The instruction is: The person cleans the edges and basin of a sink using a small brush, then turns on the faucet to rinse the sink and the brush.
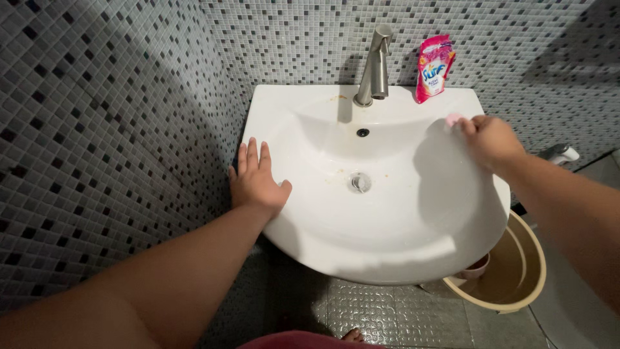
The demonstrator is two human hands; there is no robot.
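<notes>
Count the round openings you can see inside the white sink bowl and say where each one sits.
2. The small dark overflow hole sits high on the back wall of the sink, below the tap. The metal drain lies at the bowl's bottom. None seems hidden.

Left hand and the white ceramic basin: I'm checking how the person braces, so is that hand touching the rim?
Touching. The head view shows the left hand lying flat, palm down, on the left rim of the white ceramic basin, with no gap visible.
</notes>
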